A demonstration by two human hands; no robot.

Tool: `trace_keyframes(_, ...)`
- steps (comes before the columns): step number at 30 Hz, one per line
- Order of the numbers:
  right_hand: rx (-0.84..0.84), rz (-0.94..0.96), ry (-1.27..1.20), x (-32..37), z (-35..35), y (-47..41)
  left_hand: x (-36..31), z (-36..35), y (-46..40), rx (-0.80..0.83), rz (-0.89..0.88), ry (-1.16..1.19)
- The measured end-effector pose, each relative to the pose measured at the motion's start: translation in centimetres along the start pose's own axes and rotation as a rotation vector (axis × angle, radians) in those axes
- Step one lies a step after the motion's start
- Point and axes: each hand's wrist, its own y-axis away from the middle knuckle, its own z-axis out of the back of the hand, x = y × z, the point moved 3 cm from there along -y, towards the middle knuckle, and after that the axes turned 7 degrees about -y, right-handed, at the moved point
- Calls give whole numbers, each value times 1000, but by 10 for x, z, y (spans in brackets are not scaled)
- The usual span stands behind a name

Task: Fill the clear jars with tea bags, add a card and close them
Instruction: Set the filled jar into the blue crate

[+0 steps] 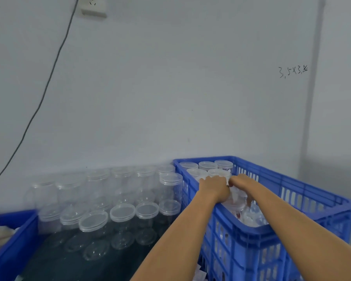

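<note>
Both my hands reach into the blue slatted crate (pixel 257 230) at the right. My left hand (pixel 214 189) and my right hand (pixel 241 183) together grip a filled clear jar (pixel 236 197) that stands among others in the crate. Several closed filled jars (pixel 208 166) stand at the crate's far end against the wall. More filled jars (pixel 253 216) lie lower inside the crate. On the dark table, rows of empty clear jars with lids (pixel 122 213) stand to the left of the crate. No card is in view.
A blue bin (pixel 14 240) with pale tea bags sits at the left edge. The white wall runs right behind the jars, with a black cable (pixel 49 78) hanging from a socket. A few sachets (pixel 201 274) lie below the crate's near corner.
</note>
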Motion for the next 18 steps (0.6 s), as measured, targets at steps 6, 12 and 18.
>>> trace_keyframes(6, -141, 53, 24, 39, -7, 11, 54, 11, 40, -440, 74, 296)
trace_keyframes(12, -235, 312, -54, 115, -39, 43, 145, -5, 70, -519, 352, 479)
trace_keyframes(18, -190, 533, -350, 165, -104, 65, 227, -39, 101, -442, 545, 529)
